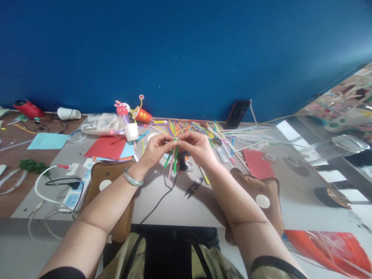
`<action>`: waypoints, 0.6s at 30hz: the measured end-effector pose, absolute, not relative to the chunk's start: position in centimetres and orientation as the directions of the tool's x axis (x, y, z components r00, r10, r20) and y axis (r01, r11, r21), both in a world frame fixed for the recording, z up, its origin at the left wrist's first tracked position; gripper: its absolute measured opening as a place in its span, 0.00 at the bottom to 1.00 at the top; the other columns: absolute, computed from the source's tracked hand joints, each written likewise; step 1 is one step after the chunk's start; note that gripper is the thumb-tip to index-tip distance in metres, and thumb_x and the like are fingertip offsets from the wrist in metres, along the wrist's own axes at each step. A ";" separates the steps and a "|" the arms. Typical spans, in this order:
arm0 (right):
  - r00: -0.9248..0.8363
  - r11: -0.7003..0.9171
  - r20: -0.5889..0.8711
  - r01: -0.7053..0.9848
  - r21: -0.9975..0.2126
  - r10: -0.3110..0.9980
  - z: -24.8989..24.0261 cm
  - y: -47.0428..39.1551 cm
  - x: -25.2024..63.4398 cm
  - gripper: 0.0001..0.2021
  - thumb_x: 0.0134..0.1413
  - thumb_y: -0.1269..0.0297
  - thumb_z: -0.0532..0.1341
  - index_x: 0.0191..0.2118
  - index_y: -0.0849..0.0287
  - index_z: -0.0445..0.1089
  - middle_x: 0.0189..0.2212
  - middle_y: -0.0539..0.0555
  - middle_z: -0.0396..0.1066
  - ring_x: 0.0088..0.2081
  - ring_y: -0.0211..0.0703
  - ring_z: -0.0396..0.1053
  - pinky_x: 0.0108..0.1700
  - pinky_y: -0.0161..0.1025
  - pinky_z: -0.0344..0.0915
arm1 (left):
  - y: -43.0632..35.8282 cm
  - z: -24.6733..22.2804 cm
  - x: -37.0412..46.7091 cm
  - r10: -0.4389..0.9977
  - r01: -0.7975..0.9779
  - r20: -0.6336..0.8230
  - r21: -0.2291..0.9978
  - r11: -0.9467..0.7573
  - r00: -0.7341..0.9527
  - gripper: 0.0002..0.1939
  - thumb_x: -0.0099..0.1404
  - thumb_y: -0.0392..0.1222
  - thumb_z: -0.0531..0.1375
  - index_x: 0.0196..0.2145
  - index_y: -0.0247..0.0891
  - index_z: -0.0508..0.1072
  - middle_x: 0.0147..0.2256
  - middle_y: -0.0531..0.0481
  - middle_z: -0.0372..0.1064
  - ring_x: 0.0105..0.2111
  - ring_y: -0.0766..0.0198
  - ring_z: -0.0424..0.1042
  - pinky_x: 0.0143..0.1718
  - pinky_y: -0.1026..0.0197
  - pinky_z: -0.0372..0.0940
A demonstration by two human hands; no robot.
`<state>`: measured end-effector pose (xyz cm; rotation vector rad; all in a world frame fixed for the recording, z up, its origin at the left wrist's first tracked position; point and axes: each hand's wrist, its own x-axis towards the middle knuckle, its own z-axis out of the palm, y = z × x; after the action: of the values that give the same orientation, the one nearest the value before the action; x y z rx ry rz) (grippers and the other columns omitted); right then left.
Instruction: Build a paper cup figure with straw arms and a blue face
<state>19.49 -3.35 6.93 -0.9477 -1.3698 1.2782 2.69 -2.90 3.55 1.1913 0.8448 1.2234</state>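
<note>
My left hand (156, 149) and my right hand (197, 145) meet over the middle of the table, with fingertips pinched together. Between them they grip a small bunch of green and pale pink straws (176, 159), whose ends fan downward. The pink one reaches lowest and has a bent end. Something light green shows at the top between my fingertips; its exact shape is too small to tell. Below my right hand lie small thread snips (194, 187) with dark blades. A black corded tool (183, 161), partly hidden, rests just behind the straws.
Many coloured straws (186, 127) are spread along the wall. Left stand a white paper cup (131, 131) with a red figure, red paper (104, 147) and a power strip (76, 190). Brown cushions (263, 199) lie under both forearms. A phone (237, 113) leans at the back.
</note>
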 end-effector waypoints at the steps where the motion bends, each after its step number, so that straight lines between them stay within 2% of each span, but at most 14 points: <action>1: -0.204 0.121 0.140 -0.105 -0.987 0.969 6.8 -3.2 19.5 0.18 0.39 0.51 0.76 0.29 0.58 0.73 0.22 0.47 0.72 0.24 0.37 0.70 0.30 0.38 0.70 | -3.0 3.6 2.7 0.972 -0.257 0.099 0.965 -0.043 0.212 0.17 0.55 0.50 0.72 0.32 0.35 0.76 0.29 0.51 0.74 0.27 0.67 0.73 0.29 0.65 0.68; 7: -0.247 -0.007 0.061 -0.263 -0.965 0.967 6.2 -2.9 19.1 0.20 0.34 0.53 0.78 0.28 0.58 0.72 0.21 0.45 0.71 0.22 0.33 0.67 0.26 0.34 0.65 | -3.1 4.1 2.8 0.950 -0.387 0.028 0.917 0.100 0.311 0.16 0.55 0.50 0.72 0.30 0.34 0.76 0.27 0.50 0.74 0.27 0.65 0.74 0.32 0.63 0.68; 13: -0.192 0.058 0.104 -0.229 -0.972 0.976 6.3 -3.3 18.8 0.19 0.39 0.54 0.77 0.29 0.59 0.71 0.21 0.45 0.71 0.22 0.34 0.68 0.28 0.35 0.67 | -2.9 4.0 2.8 0.950 -0.414 -0.018 0.898 0.153 0.313 0.18 0.54 0.51 0.72 0.30 0.33 0.75 0.25 0.50 0.72 0.26 0.67 0.72 0.28 0.65 0.65; 18: -0.243 0.070 0.126 -0.225 -0.972 0.962 6.0 -3.2 18.7 0.20 0.40 0.54 0.76 0.34 0.58 0.69 0.24 0.45 0.71 0.23 0.33 0.68 0.29 0.35 0.67 | -2.9 4.4 2.8 0.927 -0.447 -0.013 0.873 0.193 0.375 0.18 0.54 0.51 0.72 0.29 0.32 0.75 0.23 0.51 0.71 0.23 0.68 0.71 0.25 0.66 0.66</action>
<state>18.74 -3.19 6.02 -0.8423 -1.2724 1.4119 2.78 -2.94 4.44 0.9220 0.6368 1.0607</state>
